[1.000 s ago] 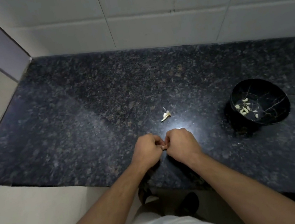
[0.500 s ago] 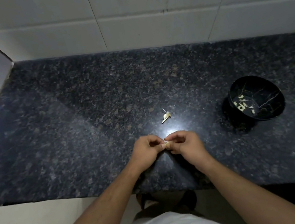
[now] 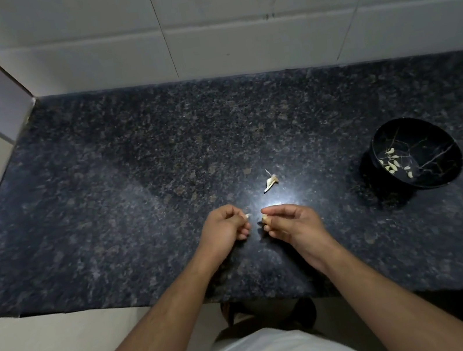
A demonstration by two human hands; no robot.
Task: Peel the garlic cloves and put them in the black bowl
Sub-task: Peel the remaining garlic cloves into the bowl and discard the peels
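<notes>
The right hand [image 3: 290,220] pinches a garlic clove [image 3: 265,218], mostly hidden by its fingertips; the left hand [image 3: 224,228], just apart, pinches a tiny pale scrap of skin [image 3: 247,216], hard to make out. On the table [image 3: 105,196], a peel scrap [image 3: 270,182] lies at 12 o'clock from the hands, and the black bowl [image 3: 416,153] at 2 o'clock holds peeled cloves [image 3: 392,165].

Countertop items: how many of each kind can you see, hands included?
Black bowl, holding several peeled garlic cloves too small to count: 1
Garlic scrap lying loose on the countertop: 1
Garlic clove pinched in the right hand: 1
Skin piece pinched in the left hand: 1
Hands: 2
Total: 6
</notes>
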